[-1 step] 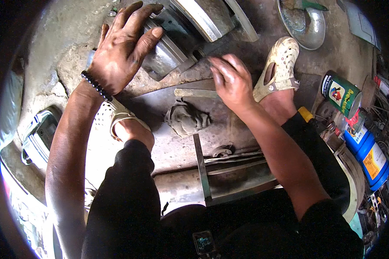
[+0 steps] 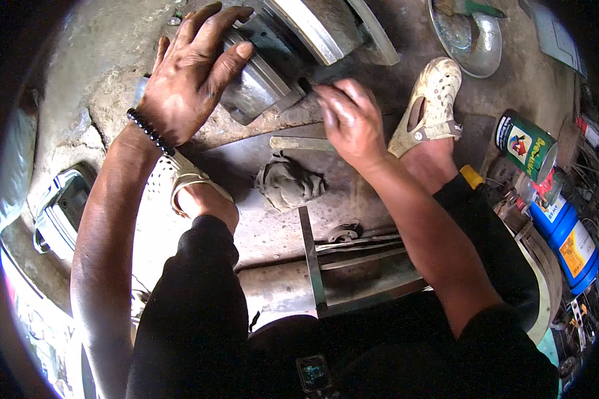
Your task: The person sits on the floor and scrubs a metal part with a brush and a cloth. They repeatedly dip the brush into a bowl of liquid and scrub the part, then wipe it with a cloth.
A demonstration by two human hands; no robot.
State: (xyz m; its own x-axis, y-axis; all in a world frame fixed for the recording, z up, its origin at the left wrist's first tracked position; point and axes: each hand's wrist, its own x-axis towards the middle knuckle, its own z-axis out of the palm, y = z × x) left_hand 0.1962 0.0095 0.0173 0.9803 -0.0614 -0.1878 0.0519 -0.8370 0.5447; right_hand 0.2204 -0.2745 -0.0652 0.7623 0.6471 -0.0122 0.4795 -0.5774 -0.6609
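Note:
My left hand rests with fingers spread on a heavy grey metal machine part, its thumb lying along the upper edge. Close to that part's right end is my right hand, its fingers pinched together. A small dark spot shows at the fingertips; whether it is held or belongs to the metal part, I cannot make out. Below the hands a crumpled grey rag lies on a flat metal sheet. A flat pale strip lies just above the rag, its right end hidden behind my right hand.
A round metal pan with a green-handled brush sits at upper right. On the right stand a green can and a blue container. My clog-clad feet flank the sheet. A metal bar crosses a large pipe below.
My right hand has shifted slightly left, toward the end of the metal part, with its fingers still pinched. The left hand stays in place.

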